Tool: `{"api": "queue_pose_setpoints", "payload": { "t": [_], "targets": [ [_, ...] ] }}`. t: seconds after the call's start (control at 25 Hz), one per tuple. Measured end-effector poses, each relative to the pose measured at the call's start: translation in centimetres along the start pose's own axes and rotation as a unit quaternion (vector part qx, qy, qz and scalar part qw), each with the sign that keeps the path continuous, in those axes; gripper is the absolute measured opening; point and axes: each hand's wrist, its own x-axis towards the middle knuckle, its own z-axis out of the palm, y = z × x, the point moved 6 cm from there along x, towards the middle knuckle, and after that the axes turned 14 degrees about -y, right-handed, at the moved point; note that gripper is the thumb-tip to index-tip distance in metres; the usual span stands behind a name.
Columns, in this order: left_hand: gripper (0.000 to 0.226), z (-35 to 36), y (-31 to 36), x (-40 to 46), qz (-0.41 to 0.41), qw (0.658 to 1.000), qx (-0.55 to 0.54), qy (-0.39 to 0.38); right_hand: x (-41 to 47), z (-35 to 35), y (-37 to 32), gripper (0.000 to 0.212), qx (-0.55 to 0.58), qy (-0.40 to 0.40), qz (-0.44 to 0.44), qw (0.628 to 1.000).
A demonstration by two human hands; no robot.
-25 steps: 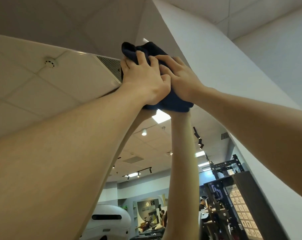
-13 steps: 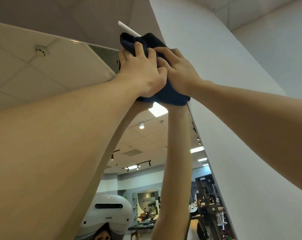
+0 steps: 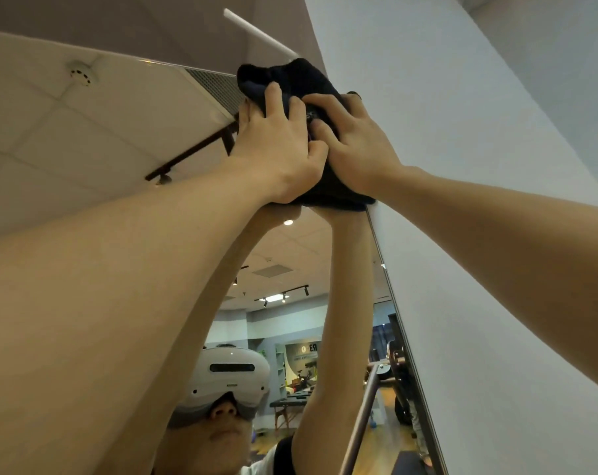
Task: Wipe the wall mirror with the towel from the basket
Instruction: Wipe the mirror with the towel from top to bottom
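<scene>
**Head view: both hands press the towel near the mirror's top right corner**

Head camera, nearest first: two bare forearms rise from the lower corners and meet high in the picture. The left hand (image 3: 277, 156) lies flat with fingers curled over the dark towel (image 3: 301, 80), and the right hand (image 3: 356, 149) overlaps beside it, fingers spread and bent onto the same cloth; both hands pin it against the glass rather than closing into a fist. The towel is bunched, touching the wall mirror (image 3: 126, 132) close to its right edge, where the white wall (image 3: 462, 166) begins.

Compared with half a second ago, the view has tipped down: the reflected white headset (image 3: 229, 378) now shows in full below the arms, where before only its top edge showed. The white rod (image 3: 260, 32) above the towel shows more of its length, and a dark ceiling track (image 3: 191, 156) has appeared in the reflection left of the hands.

Farther off, the mirror reflects ceiling tiles, a smoke detector (image 3: 80, 73), a vent grille (image 3: 215, 87) and a gym room. No basket or other container is in view.
</scene>
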Motion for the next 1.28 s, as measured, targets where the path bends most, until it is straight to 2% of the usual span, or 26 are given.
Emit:
{"api": "queue_pose_setpoints", "payload": {
  "t": [0.24,0.76,1.28],
  "targets": [
    [0.07,0.1,0.2,-2.8,0.027,0.999,0.008,-0.035,-3.0,0.5,-1.9,0.05,0.011,-0.006,0.042,0.999],
    [0.07,-2.1,-8.9,-6.6,0.037,0.999,0.008,-0.029,-1.4,4.5,-11.6,0.052,-0.037,0.01,0.018,0.999],
    [0.067,-7.7,-25.7,-13.8,-0.021,0.998,0.051,-0.018,4.4,12.7,-27.8,0.059,-0.048,0.011,-0.006,0.999]
  ]
}}
